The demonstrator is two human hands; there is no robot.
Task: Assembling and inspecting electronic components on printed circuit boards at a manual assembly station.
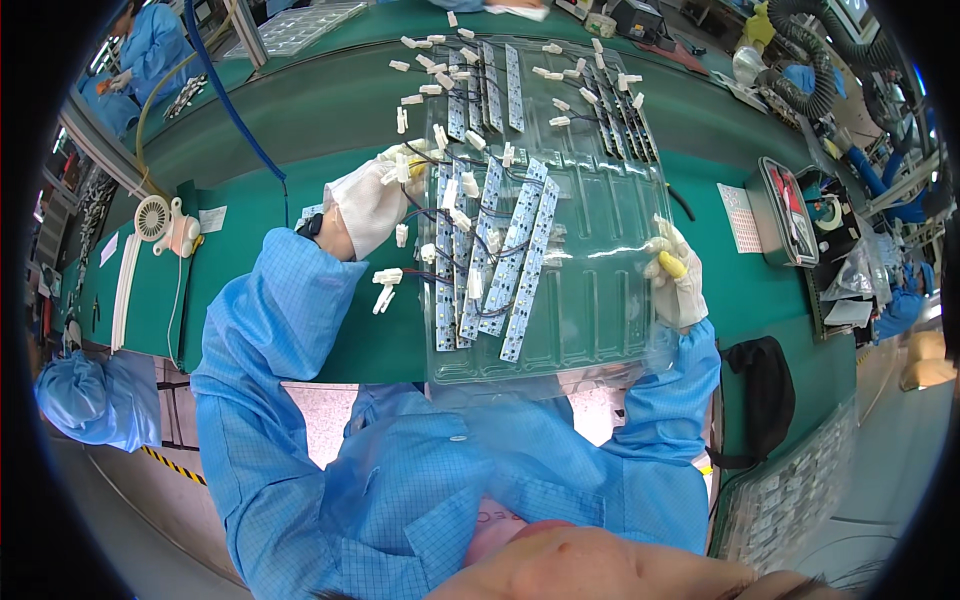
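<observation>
A clear plastic tray point(600, 310) is held in front of me, tilted over the bench. Several narrow circuit board strips point(530, 270) with small light-coloured dots lie fanned out in its near left part. Dark wires with white plug connectors point(386, 278) run from them and hang over the left edge. My left hand point(368, 205), in a white glove, is closed at that edge beside the connectors; its fingertips are partly hidden. Gripping the right edge is my gloved right hand point(680, 285), its yellow-tipped thumb on top. More strips point(515, 88) lie at the tray's far end.
A small white fan point(165, 225) stands left on the green bench point(400, 340). To the right are a printed sheet point(739, 217), a metal box point(787, 212) and a black cloth item point(760, 395). A blue hose point(235, 110) hangs at left. Another person point(155, 60) works at far left.
</observation>
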